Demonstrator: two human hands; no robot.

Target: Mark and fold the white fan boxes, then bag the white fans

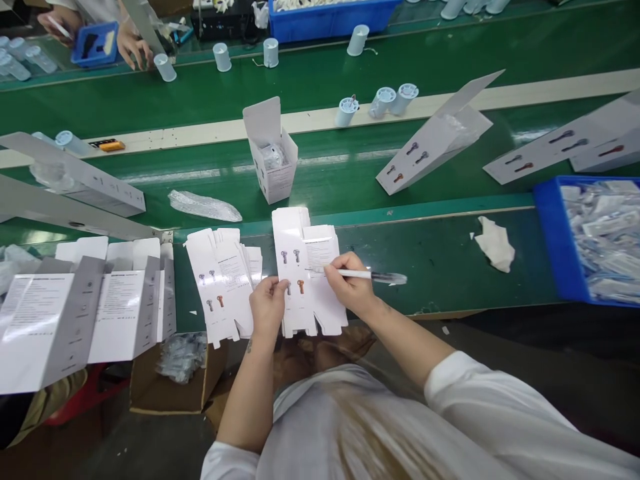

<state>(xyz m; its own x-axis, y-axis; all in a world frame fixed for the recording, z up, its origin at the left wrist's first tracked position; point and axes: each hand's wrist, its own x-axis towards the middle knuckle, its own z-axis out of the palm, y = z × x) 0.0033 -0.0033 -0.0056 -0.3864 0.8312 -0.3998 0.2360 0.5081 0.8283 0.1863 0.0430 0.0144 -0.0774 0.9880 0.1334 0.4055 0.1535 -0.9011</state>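
My right hand point(350, 285) is closed round a clear pen point(373, 275), its tip on a flat unfolded white carton point(306, 248) printed with small coloured figures. My left hand point(267, 307) pinches the lower left edge of that carton, holding it against the green bench edge point(450, 260). Just left lies a fanned stack of the same flat cartons point(223, 280).
An upright open box point(273, 160) stands on the green conveyor point(350, 167) beyond. A plastic bag point(204, 205), white cylinders point(384, 101), flat grey cartons point(435, 143), a crumpled cloth point(495, 243) and a blue bin point(550, 240) of bagged parts surround. Another person's hands point(133, 47) work at far left.
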